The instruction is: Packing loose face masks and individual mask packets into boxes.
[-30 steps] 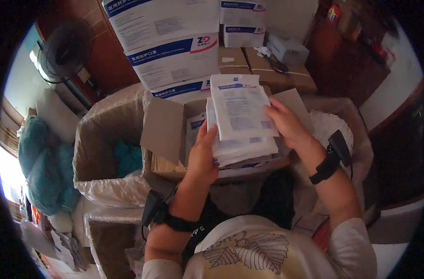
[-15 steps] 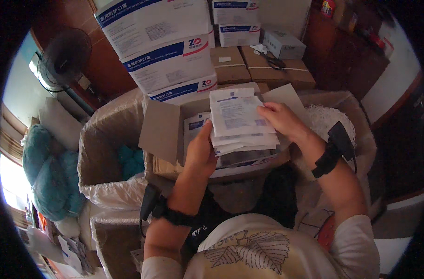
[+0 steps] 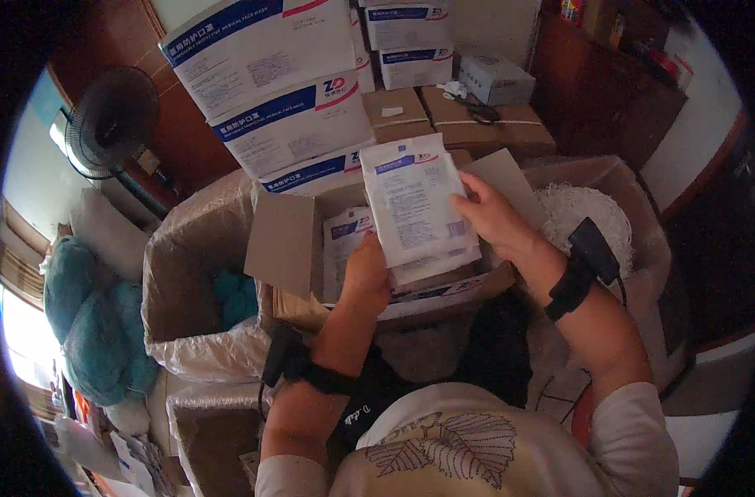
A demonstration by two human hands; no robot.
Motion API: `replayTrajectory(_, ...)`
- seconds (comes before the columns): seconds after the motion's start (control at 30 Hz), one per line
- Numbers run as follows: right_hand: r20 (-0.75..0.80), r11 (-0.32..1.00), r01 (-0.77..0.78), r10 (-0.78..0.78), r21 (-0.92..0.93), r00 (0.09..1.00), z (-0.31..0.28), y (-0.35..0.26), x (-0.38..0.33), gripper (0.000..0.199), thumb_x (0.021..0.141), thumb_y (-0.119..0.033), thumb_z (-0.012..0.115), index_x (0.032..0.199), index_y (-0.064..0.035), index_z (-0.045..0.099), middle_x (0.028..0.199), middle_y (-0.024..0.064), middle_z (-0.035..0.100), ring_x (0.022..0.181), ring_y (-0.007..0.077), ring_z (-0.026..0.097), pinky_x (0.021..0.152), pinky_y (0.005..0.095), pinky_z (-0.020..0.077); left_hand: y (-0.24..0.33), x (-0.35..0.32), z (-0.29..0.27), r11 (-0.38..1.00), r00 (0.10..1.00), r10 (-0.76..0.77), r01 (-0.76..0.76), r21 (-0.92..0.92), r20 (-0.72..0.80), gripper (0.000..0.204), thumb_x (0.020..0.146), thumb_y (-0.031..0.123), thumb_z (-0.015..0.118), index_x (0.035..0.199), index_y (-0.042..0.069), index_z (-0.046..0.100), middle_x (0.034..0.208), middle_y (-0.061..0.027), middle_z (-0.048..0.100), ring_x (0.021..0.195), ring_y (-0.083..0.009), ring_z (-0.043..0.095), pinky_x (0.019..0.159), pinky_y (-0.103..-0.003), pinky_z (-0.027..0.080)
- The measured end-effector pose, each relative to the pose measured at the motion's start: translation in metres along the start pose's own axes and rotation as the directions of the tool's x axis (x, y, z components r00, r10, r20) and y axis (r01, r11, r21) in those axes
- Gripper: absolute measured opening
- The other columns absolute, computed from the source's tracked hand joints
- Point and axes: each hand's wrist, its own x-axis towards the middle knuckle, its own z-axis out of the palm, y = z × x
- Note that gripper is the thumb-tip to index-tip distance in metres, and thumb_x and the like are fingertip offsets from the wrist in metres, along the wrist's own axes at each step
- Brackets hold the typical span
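A stack of flat white mask packets with blue print is held up over an open cardboard box. My left hand is closed on the stack's lower left edge, its fingers partly hidden. At the right edge my right hand grips the packets between thumb and fingers. The top packet faces up, and the lower ones show at the bottom and right. More packets lie inside the box, beside my left hand.
Tall white printed cartons rise behind the box. A plastic-lined bin with teal material stands to the left; another to the right holds a heap of white strings. Brown cartons and a fan are farther back.
The packets in my hands have become more evenly stacked and tilted up, so the top one's printed face shows fully. My right hand has shifted slightly down and left.
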Motion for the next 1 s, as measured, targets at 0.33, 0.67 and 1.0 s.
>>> replayTrajectory(0.33, 0.0, 0.986, 0.014, -0.014, 0.167, 1.0, 0.008, -0.016, -0.004, 0.049, 0.082, -0.006, 0.05, 0.128, -0.0043, 0.032, 0.1, 0.0107, 0.054, 0.088, 0.0153, 0.053, 0.075, 0.0281, 0.0447, 0.02, -0.007, 0.015, 0.987, 0.981, 0.126, -0.11, -0.115, 0.144, 0.046, 0.088, 0.03, 0.046, 0.122, 0.001, 0.036, 0.113, -0.0122, 0.05, 0.104, -0.0236, 0.049, 0.087, -0.035, 0.041)
replayTrajectory(0.67, -0.05, 0.925, -0.248, 0.273, 0.286, 0.961, 0.012, 0.011, 0.01, 0.047, 0.083, -0.013, 0.048, 0.127, -0.0059, 0.035, 0.109, 0.0135, 0.054, 0.094, 0.0225, 0.053, 0.08, 0.0342, 0.0425, 0.011, 0.005, -0.005, 0.987, 0.988, 0.15, -0.151, -0.046, -0.027, 0.039, 0.085, 0.017, 0.051, 0.119, 0.001, 0.038, 0.112, -0.012, 0.05, 0.099, -0.0246, 0.051, 0.085, -0.038, 0.043)
replayTrajectory(1.0, 0.206, 0.951, -0.105, 0.17, -0.292, 0.964, 0.03, 0.037, -0.008, 0.035, 0.077, -0.018, 0.06, 0.111, -0.0092, 0.055, 0.11, 0.008, 0.058, 0.1, 0.0177, 0.052, 0.085, 0.0321, 0.0409, 0.003, 0.007, -0.01, 0.964, 0.999, 0.038, -0.038, -0.264, -0.005, 0.04, 0.086, 0.019, 0.051, 0.121, 0.005, 0.038, 0.11, -0.0082, 0.05, 0.099, -0.0227, 0.051, 0.085, -0.037, 0.043)
